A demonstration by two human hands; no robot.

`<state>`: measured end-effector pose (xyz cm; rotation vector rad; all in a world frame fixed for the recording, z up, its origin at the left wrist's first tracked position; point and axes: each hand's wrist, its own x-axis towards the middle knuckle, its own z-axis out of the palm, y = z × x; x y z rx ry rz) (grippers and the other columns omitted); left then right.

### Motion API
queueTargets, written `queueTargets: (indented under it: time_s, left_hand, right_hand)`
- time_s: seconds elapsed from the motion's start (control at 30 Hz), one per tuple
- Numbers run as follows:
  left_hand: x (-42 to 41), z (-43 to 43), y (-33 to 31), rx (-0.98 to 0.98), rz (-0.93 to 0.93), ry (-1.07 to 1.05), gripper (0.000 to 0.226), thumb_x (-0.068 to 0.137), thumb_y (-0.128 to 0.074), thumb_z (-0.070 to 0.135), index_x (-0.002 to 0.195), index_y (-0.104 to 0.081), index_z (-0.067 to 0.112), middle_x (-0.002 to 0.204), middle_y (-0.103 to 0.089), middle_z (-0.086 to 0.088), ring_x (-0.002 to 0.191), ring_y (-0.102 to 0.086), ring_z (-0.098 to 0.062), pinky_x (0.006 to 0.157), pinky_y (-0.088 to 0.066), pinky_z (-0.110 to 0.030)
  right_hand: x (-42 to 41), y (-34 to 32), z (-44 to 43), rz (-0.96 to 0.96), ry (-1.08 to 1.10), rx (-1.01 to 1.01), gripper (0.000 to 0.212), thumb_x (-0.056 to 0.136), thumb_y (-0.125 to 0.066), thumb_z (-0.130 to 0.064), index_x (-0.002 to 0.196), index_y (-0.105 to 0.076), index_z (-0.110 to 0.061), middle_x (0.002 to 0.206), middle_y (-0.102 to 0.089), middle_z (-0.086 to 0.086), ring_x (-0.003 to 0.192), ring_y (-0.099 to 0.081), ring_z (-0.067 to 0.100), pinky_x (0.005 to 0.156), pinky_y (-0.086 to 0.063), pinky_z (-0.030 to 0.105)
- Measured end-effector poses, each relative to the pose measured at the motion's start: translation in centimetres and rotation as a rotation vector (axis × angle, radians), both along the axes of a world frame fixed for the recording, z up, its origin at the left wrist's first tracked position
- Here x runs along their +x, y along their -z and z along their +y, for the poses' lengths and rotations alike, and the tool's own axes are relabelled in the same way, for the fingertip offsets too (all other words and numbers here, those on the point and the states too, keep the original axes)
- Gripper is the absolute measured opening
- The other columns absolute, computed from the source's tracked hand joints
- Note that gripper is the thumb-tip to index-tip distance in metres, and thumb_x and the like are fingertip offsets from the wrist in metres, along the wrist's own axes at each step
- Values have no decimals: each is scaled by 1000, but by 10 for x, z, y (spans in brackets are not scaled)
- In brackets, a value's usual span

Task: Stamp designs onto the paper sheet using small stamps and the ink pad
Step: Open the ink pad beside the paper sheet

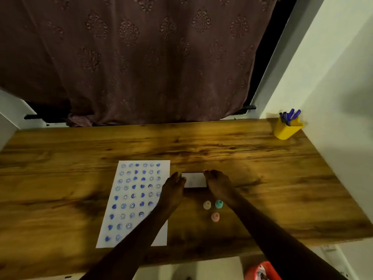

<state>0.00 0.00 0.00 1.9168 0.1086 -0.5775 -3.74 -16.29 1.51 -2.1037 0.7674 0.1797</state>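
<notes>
A white paper sheet (129,201) lies on the wooden table, covered with rows of blue stamped hearts and smiley faces. Just right of it sits the ink pad (194,179), a small flat box with a pale lid. My left hand (173,188) grips its left end and my right hand (217,183) grips its right end. Three small stamps stand below the pad: a cream stamp (207,205), a teal stamp (219,204) and a pink stamp (215,217). My left forearm covers the sheet's lower right part.
A yellow cup (286,129) with blue pens stands at the table's far right corner against a white wall. A dark patterned curtain (141,57) hangs behind the table. A red object (261,270) shows below the table's (262,168) front edge.
</notes>
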Motion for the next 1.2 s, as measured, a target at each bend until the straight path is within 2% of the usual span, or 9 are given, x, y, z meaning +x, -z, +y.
queueTargets:
  time_s: [0.17, 0.33, 0.43, 0.57, 0.7, 0.87, 0.93, 1.07, 1.2]
  left_hand:
    - [5, -8, -2, -26, 93, -39, 48, 104, -52, 33, 149, -47, 17, 154, -48, -13, 138, -48, -32, 111, -38, -40]
    - [10, -10, -8, -66, 187, -97, 43, 101, -57, 28, 141, -54, 15, 147, -54, -15, 131, -53, -35, 113, -42, -49]
    - [12, -4, -10, -108, 207, -153, 39, 98, -61, 26, 134, -60, 11, 137, -60, -18, 124, -58, -36, 111, -45, -52]
    - [17, 16, -23, -126, 129, -136, 37, 99, -57, 22, 134, -61, 11, 135, -62, -15, 119, -58, -31, 104, -47, -44]
    - [26, 51, -42, -183, 54, -175, 25, 100, -57, 14, 122, -68, 14, 131, -61, -13, 122, -57, -30, 112, -44, -47]
    - [24, 117, -60, -148, -80, -222, 40, 102, -54, 13, 142, -58, 15, 124, -61, 0, 89, -62, -8, 66, -52, -9]
    - [19, 147, -66, -144, -105, -248, 38, 102, -55, 13, 139, -59, 18, 122, -59, 3, 91, -61, -8, 66, -53, -12]
    - [8, 207, -72, -172, -118, -246, 34, 102, -52, 10, 130, -64, 23, 114, -75, 5, 99, -75, -18, 83, -63, -40]
    - [-5, 263, -63, -175, -160, -262, 27, 102, -51, 7, 115, -66, 25, 100, -72, 6, 79, -76, -5, 60, -59, -19]
  right_hand:
    - [10, -1, -7, 38, -134, -120, 54, 108, -37, -24, 158, -23, -7, 140, -54, 21, 125, -56, 35, 97, -48, 39]
    - [16, -10, 0, 83, 52, 78, 54, 103, -41, -51, 133, -59, -10, 131, -64, 15, 114, -62, 32, 84, -48, 35]
    - [17, -11, 5, 89, 65, 122, 55, 101, -44, -55, 128, -63, -11, 126, -67, 13, 104, -64, 27, 76, -46, 30]
    - [19, -27, 20, -31, 70, 120, 45, 99, -51, -51, 118, -68, -14, 118, -69, 11, 107, -65, 29, 84, -50, 35]
    - [25, -46, 51, -99, 24, 122, 40, 100, -54, -46, 119, -68, -14, 116, -70, 12, 109, -65, 31, 84, -48, 34]
    - [35, -57, 109, -180, -92, 152, 33, 101, -57, -35, 122, -69, -13, 119, -70, 10, 109, -65, 26, 82, -45, 27]
    - [38, -59, 136, -179, -144, 138, 34, 102, -56, -36, 124, -68, -12, 122, -70, 7, 107, -65, 22, 85, -45, 27]
    - [42, -54, 189, -176, -259, 74, 37, 101, -57, -36, 130, -64, -16, 131, -66, 4, 109, -64, 17, 84, -45, 21]
    - [41, -43, 242, -176, -363, 79, 40, 97, -64, -32, 135, -61, -18, 131, -66, 2, 98, -63, 9, 73, -51, 14]
